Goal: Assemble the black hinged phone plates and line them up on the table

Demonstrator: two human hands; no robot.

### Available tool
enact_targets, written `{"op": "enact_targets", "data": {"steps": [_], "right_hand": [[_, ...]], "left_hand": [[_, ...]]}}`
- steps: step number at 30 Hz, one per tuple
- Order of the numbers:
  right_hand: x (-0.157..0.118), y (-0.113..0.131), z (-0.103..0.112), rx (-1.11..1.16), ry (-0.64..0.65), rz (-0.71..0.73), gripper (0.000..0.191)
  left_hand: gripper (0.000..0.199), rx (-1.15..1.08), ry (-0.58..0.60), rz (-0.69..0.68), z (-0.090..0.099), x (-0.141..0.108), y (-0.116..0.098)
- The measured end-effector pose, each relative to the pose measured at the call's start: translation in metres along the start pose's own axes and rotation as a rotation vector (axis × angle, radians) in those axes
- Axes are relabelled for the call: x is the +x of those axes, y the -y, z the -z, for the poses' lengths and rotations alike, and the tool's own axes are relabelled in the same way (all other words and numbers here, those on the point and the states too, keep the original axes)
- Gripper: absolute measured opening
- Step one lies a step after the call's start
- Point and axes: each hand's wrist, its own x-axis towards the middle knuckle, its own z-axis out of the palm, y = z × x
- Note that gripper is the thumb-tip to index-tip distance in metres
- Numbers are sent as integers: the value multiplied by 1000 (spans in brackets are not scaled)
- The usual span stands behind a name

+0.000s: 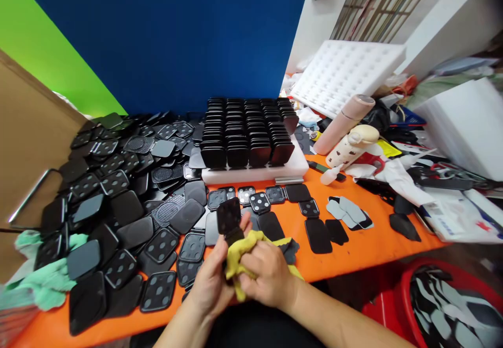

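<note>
My left hand (211, 277) is closed around a black hinged square piece (228, 216), whose upper flap stands up above the fingers. My right hand (268, 272) grips a bunched yellow cloth (240, 253) and presses it against the lower half of that piece, which is mostly hidden. Around my hands lie more black square pieces, some with round dots, such as a dotted one (260, 202) and a plain one (270, 226). To the left spreads a large heap of similar pieces (128, 206).
Behind my hands, black pieces (238, 156) stand in rows on a white foam block (301, 164). Grey cut-out pads (349, 211), a pink bottle (343, 122) and a patterned bottle (349, 146) are on the orange table (369, 248). A red bucket (404, 290) stands lower right; a green cloth (49, 285) lies left.
</note>
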Motion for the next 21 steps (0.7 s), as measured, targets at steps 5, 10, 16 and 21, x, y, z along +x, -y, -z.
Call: {"op": "enact_targets", "data": {"steps": [5, 10, 16, 21], "right_hand": [[-5, -15, 32, -53, 222, -229, 12], [-27, -62, 83, -308, 110, -506, 28], [-58, -111, 92, -688, 179, -704, 49], [-56, -107, 85, -590, 136, -804, 40]], "left_hand": [[45, 160, -245, -24, -3, 8, -20], [44, 521, -423, -127, 19, 27, -32], [72, 1057, -520, -438, 46, 39, -38], [59, 1195, -483, -570, 45, 38, -42]]}}
